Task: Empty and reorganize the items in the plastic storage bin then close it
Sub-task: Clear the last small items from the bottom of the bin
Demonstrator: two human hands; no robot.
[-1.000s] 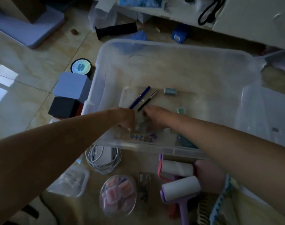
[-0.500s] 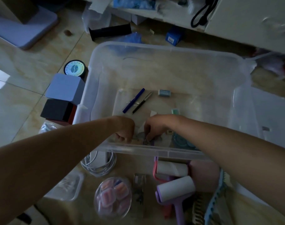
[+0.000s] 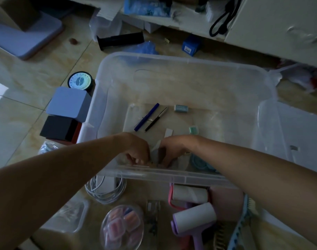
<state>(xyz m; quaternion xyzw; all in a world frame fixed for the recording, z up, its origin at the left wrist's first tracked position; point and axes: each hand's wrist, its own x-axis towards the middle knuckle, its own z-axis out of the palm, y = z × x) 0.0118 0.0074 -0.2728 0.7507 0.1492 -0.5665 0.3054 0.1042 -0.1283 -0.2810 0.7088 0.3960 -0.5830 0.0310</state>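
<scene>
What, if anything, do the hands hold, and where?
Cannot be told: left hand and right hand have curled fingers on small papers at the bin's near wall; no grip shows.

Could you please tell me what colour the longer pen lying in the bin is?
The longer pen is dark blue, seen best in the head view.

Clear bin [image 3: 181, 177], blue pen [image 3: 146, 117] (black pen [image 3: 156, 119] beside)
</scene>
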